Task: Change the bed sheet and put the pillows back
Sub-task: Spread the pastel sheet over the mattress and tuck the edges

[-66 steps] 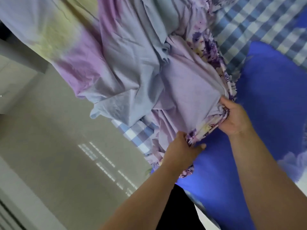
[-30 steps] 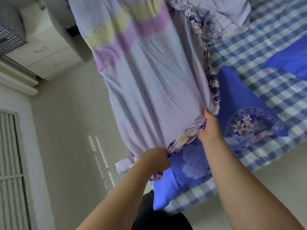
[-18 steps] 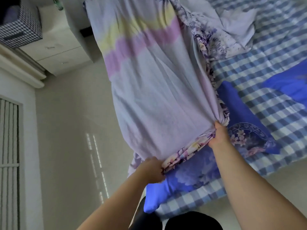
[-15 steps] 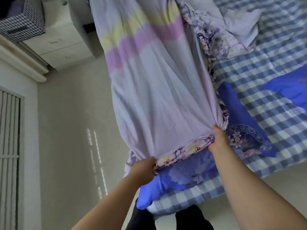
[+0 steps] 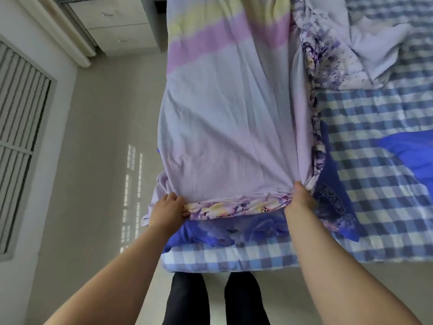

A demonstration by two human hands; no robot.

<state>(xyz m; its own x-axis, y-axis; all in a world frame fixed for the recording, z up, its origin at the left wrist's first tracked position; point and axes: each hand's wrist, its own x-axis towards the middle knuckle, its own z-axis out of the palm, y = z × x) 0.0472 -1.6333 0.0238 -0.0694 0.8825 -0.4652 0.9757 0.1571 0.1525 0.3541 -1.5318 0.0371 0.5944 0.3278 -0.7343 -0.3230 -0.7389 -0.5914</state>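
Note:
A pale lilac bed sheet (image 5: 229,127) with pink and yellow bands and a purple floral hem hangs stretched in front of me. My left hand (image 5: 167,211) is shut on its near left corner. My right hand (image 5: 300,200) is shut on its near right corner, so the hem runs taut between them. Below the hem lies a blue floral pillow (image 5: 234,228) on the blue-and-white checked mattress (image 5: 375,184). A second blue pillow (image 5: 412,156) lies at the right edge. The sheet hides the mattress's left part.
Crumpled lilac bedding (image 5: 365,52) lies at the far side of the bed. A white cabinet (image 5: 117,26) stands at the back left beside a louvred door (image 5: 16,127). Pale floor (image 5: 98,160) runs along the bed's left; my dark-trousered legs (image 5: 215,301) stand at its foot.
My hands have spread apart along the hem, pulling the sheet flat and wide. My view has swung so the bed's foot and my legs show below.

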